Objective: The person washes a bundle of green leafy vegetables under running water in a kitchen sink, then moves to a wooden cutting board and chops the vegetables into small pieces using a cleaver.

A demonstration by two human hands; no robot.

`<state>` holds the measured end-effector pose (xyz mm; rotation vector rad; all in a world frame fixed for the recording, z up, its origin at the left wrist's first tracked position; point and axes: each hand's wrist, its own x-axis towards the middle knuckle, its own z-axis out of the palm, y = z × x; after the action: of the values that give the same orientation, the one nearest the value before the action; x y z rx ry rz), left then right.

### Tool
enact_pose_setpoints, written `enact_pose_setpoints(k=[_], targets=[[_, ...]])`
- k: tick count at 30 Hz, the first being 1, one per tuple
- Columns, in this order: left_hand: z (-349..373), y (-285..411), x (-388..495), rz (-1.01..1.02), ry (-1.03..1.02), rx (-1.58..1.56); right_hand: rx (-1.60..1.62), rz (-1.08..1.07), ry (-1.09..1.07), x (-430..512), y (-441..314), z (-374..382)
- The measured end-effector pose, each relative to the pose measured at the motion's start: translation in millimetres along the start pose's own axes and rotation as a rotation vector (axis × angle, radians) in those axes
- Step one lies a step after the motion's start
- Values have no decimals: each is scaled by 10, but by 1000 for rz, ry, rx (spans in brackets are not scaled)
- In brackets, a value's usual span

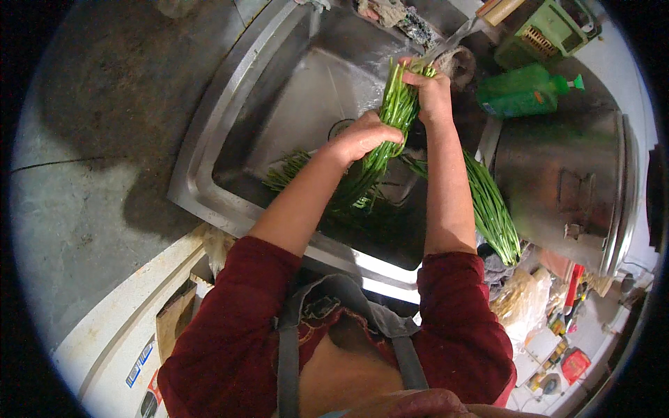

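My left hand (368, 135) wraps around the middle of a wet bunch of long green stalks (398, 107), which look like garlic chives. Higher up, my right hand (435, 91) grips the same bunch near its cut ends, under a stream of water (453, 37). The bunch hangs over a stainless steel sink (319, 94), its lower leaves trailing into shadow. More loose greens (287, 168) lie in the basin, partly behind my left forearm. Another bunch of chives (491, 204) rests over the sink's right rim, partly hidden by my right forearm.
Right of the sink stand a large lidded steel pot (559, 183) and a green pump bottle (520, 91). Beyond them is a green plastic basket (554, 31). A scrubbing pad (457, 67) lies near the water stream. Plastic bags (522, 298) crowd the lower right.
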<state>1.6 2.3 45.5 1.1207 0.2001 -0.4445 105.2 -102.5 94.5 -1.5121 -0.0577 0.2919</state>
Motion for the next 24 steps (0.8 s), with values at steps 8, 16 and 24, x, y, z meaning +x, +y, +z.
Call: enact_pose_setpoints(k=[8, 16, 24], targets=[[-40, 17, 22, 34, -101, -90, 261, 286, -108, 69, -86, -2], [-94, 69, 4, -127, -143, -118, 142, 146, -362, 25, -116, 50], [-34, -3, 50, 12, 94, -63, -862, -447, 131, 154, 176, 134]])
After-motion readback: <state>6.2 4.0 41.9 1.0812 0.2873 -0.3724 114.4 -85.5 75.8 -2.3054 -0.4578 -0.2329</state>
